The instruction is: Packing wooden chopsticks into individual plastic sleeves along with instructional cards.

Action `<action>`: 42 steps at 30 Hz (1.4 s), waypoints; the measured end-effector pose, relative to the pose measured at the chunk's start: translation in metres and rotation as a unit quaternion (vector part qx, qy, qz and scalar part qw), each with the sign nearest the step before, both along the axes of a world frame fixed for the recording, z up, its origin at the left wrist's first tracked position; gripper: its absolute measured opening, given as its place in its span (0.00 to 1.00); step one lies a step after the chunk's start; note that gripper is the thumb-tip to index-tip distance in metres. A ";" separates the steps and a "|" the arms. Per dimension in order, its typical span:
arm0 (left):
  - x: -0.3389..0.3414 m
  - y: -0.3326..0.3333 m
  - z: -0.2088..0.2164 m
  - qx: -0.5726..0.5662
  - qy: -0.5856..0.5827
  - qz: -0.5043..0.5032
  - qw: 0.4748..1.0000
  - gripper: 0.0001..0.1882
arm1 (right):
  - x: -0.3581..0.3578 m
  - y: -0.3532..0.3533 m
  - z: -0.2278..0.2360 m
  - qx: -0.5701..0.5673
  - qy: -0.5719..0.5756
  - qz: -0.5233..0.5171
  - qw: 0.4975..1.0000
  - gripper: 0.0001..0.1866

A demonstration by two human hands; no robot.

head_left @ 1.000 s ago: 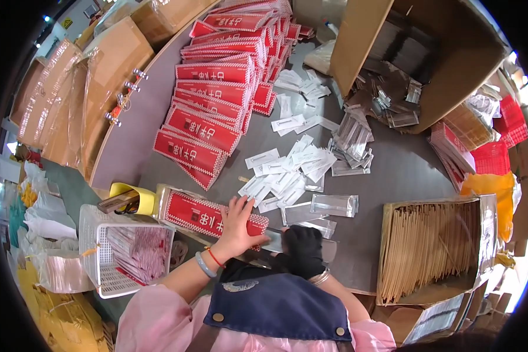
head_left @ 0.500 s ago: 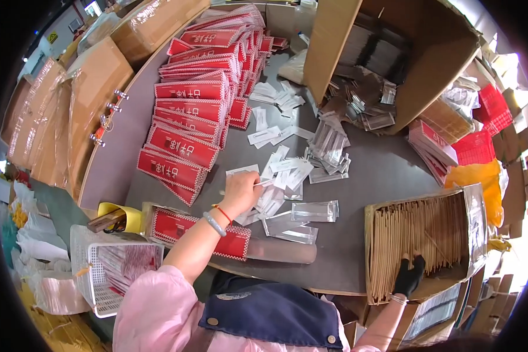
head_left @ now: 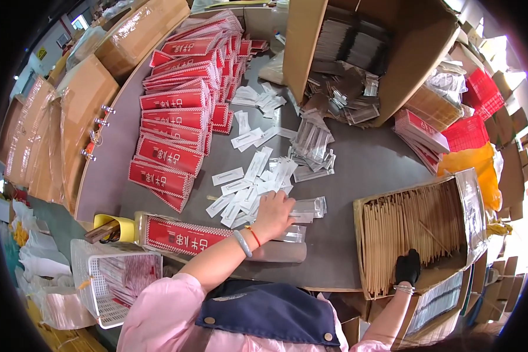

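My bare left hand (head_left: 275, 215) rests over the near right side of a loose pile of small white printed packets (head_left: 243, 190). Its fingers are bent but apart, with the tips against a clear plastic sachet (head_left: 312, 206); nothing shows held in them. My right hand (head_left: 408, 268), in a black glove, is inside an open cardboard box (head_left: 359, 234) at the near right. Thin brown sticks (head_left: 413, 223) stand packed in rows there. The glove touches the near edge of these sticks, and its fingertips are hidden against them.
Stacked red-and-white packets (head_left: 173, 117) cover the table's left side. A clear tray (head_left: 281, 252) with more red packets lies at the front edge. A large carton (head_left: 304, 50) stands at the back. A white basket (head_left: 108, 311) and a yellow holder (head_left: 123, 229) are at left.
My left hand has let go of a white packet and moved right and nearer. White packets now lie where it was. My right hand stays in the box, its fingertips drawn in. The view has shifted slightly.
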State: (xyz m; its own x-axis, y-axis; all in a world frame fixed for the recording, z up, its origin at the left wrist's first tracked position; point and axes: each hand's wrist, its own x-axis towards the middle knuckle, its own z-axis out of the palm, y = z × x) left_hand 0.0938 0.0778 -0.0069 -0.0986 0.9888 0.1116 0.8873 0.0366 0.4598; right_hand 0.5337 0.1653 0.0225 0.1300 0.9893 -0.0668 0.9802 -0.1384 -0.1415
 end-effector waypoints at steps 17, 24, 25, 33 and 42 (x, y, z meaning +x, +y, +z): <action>-0.039 -0.124 0.045 0.012 -0.083 0.006 0.996 0.28 | -0.137 -0.067 0.012 0.110 0.164 0.359 0.912 0.08; -0.050 -0.148 0.040 0.008 -0.037 -0.022 0.999 0.36 | -0.234 -0.088 -0.010 -0.061 0.196 0.517 0.831 0.07; -0.042 -0.143 0.040 0.002 -0.048 -0.026 0.999 0.36 | -0.247 -0.096 -0.011 -0.033 0.221 0.518 0.826 0.05; -0.029 -0.125 0.035 0.012 0.017 -0.048 0.999 0.32 | -0.260 -0.108 -0.043 -0.103 0.413 0.296 0.855 0.08; -0.040 -0.108 0.053 -0.042 0.042 -0.199 0.978 0.03 | -0.273 -0.094 0.002 -0.029 0.138 0.572 0.808 0.34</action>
